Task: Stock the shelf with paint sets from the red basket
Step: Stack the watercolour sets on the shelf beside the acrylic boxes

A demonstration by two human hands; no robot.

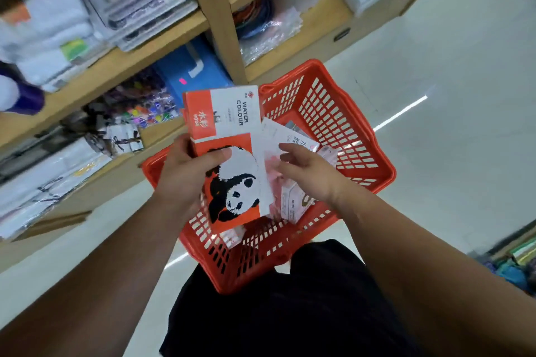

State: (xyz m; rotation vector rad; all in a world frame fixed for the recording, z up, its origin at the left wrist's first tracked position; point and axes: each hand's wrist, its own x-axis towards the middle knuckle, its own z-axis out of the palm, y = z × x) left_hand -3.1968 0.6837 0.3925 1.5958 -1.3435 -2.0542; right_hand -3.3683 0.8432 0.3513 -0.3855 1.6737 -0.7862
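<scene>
Over the red basket [150, 168], which sits on the pale floor [435, 182] just near of the shelf [95, 78], both hands are busy. The left hand [185, 171] is gripping a paint set [229, 130], the orange and white box with the panda and "WATER COLOUR" on it. Its thumb is across the front and its fingers are wrapped round the left edge, holding the box up above the basket's left side. The right hand [307, 171] is just right of that box with its fingers loose and slightly spread, holding nothing. It's over a white box [278, 136] in the basket, but I can't tell if the fingertips actually touch it. More pinkish boxes [293, 203] lie down in the basket under that hand. The shelf on the left and far side is packed with blurry stock, including a blue case [188, 66].
</scene>
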